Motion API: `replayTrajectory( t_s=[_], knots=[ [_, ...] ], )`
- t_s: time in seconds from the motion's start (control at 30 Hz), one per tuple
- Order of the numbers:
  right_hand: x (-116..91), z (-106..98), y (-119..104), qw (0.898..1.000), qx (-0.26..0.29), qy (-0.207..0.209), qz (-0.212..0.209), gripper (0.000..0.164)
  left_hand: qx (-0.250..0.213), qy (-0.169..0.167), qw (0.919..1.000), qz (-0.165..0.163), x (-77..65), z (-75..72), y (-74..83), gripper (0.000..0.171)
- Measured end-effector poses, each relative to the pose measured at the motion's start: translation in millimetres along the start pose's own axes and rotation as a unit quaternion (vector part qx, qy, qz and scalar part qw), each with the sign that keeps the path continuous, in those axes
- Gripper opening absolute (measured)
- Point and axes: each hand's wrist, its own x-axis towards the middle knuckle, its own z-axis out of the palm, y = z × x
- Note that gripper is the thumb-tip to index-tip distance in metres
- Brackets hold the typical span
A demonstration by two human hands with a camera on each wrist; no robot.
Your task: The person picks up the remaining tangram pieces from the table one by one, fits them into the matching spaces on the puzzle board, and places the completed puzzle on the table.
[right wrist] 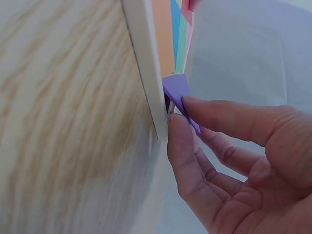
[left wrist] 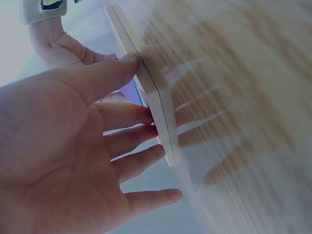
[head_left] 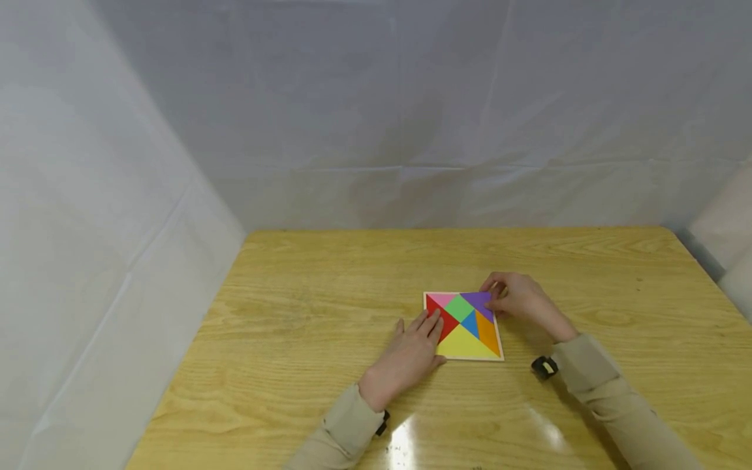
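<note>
A square wooden tangram tray point(right wrist: 142, 63) lies on the table, filled with flat coloured pieces. At its far right corner my right hand point(head_left: 519, 303) pinches the purple triangle point(right wrist: 176, 87) between thumb and fingers; that piece tilts, one edge lifted off the tray. My left hand point(head_left: 408, 356) rests on the tray's left side, fingers fairly straight and spread, fingertips over the red triangle point(head_left: 450, 324), thumb against the near edge. Around these sit a yellow triangle point(head_left: 468, 344), green square point(head_left: 459, 308), blue triangle point(head_left: 470, 324), orange parallelogram point(head_left: 487, 334) and pink triangle point(head_left: 439, 298).
The wood-grain table point(head_left: 317, 300) extends on every side of the tray. White sheeting point(head_left: 364, 117) hangs behind it and along the left. Both wrists carry a small dark device point(head_left: 544, 367) at the sleeve cuff.
</note>
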Motion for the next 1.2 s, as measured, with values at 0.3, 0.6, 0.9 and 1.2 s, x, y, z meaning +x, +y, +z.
replayTrajectory(
  t_s=[0.3,0.6,0.9,1.2],
  knots=[
    [3.5,-0.2,0.1,1.0,-0.025,-0.008,-0.009,0.016,0.001,0.004,1.0,-0.002,1.1,0.7,0.1,0.065],
    [7.2,1.3,-0.8,0.999,-0.047,-0.014,0.005,0.015,-0.007,-0.004,0.9999,-0.01,1.2,-0.2,0.5,0.065],
    [7.1,2.9,5.0,0.999,-0.03,-0.028,0.006,0.03,-0.041,-0.01,0.9991,-0.011,1.6,-1.0,0.1,0.063],
    [7.9,2.7,0.7,0.995,-0.096,-0.029,-0.016,0.033,-0.043,-0.007,0.999,-0.004,1.4,-1.4,-1.9,0.061]
  ],
)
